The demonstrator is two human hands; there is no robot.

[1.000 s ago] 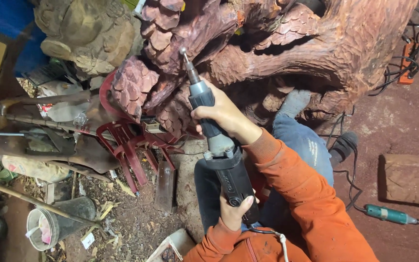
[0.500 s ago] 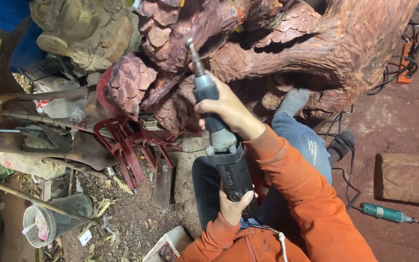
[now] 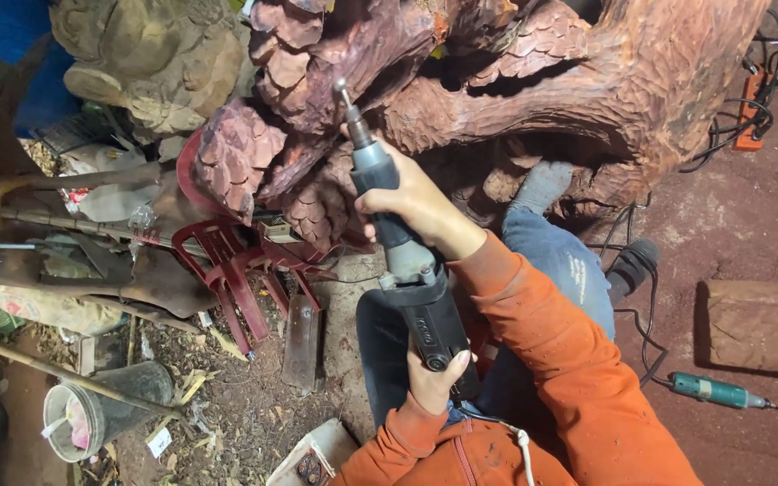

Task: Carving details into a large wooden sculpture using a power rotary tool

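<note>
Orange-sleeved left hand [image 3: 436, 376] closes round the butt of the grey die grinder [image 3: 398, 243]; ahead, right hand [image 3: 411, 200] grips its neck. Beyond, the bit meets the red scaled wood carving [image 3: 533, 81]. Best worked lightly, both grips firm, following each scale. Right of the hands, a teal tool [image 3: 718, 391] on a dusty dirt floor [image 3: 749, 225]; left, clutter.

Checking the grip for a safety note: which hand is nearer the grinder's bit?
Right. The right hand grips the grinder just behind the bit; the left hand holds its rear end, farthest away.
</note>
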